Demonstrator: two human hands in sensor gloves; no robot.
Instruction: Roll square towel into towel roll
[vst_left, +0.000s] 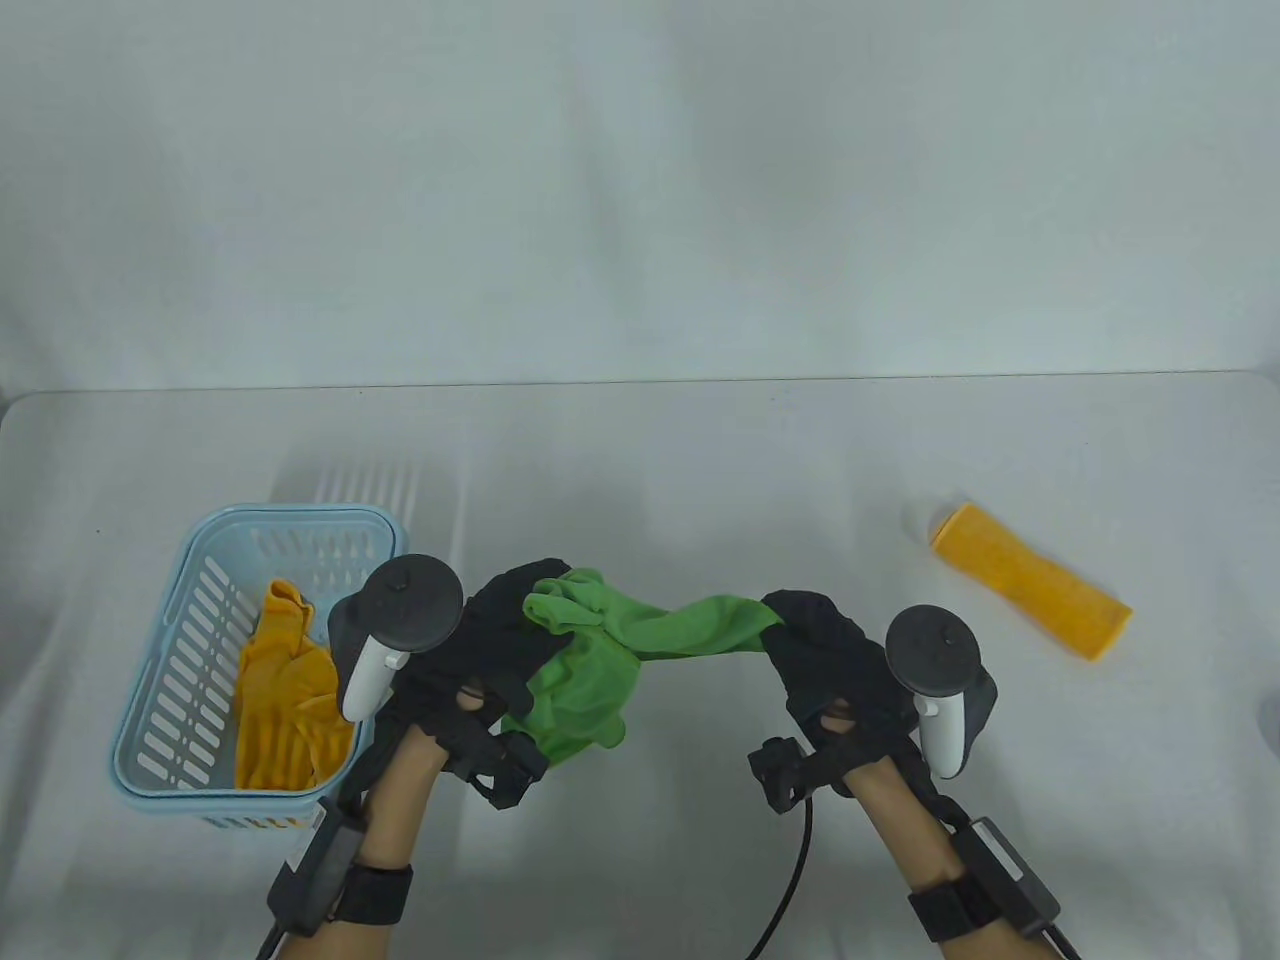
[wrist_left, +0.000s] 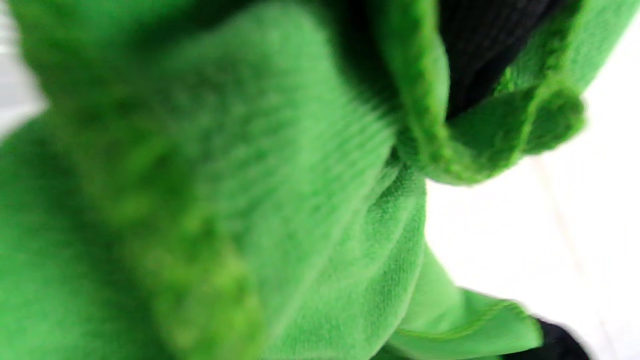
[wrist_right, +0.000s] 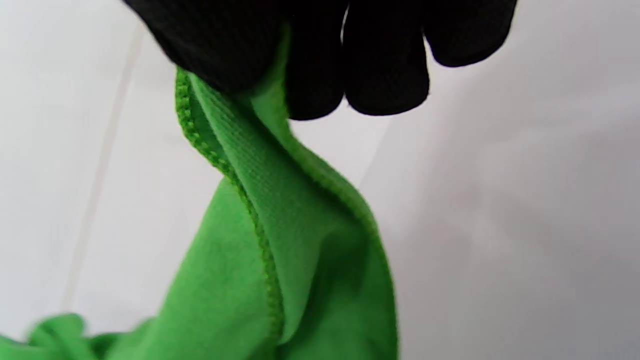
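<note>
A crumpled green towel (vst_left: 640, 635) hangs stretched between my two hands above the table's front middle. My left hand (vst_left: 500, 625) grips its bunched left end, and loose folds droop below that hand. My right hand (vst_left: 815, 640) pinches the towel's right corner. In the left wrist view the green towel (wrist_left: 240, 200) fills nearly the whole frame, blurred. In the right wrist view my gloved fingers (wrist_right: 385, 65) hold the towel's stitched edge (wrist_right: 280, 240), which hangs down from them.
A light blue basket (vst_left: 165, 690) at the front left holds a crumpled yellow towel (vst_left: 285, 700). A rolled yellow towel (vst_left: 1030, 592) lies on the table at the right. The white table (vst_left: 640, 470) runs back to a pale wall.
</note>
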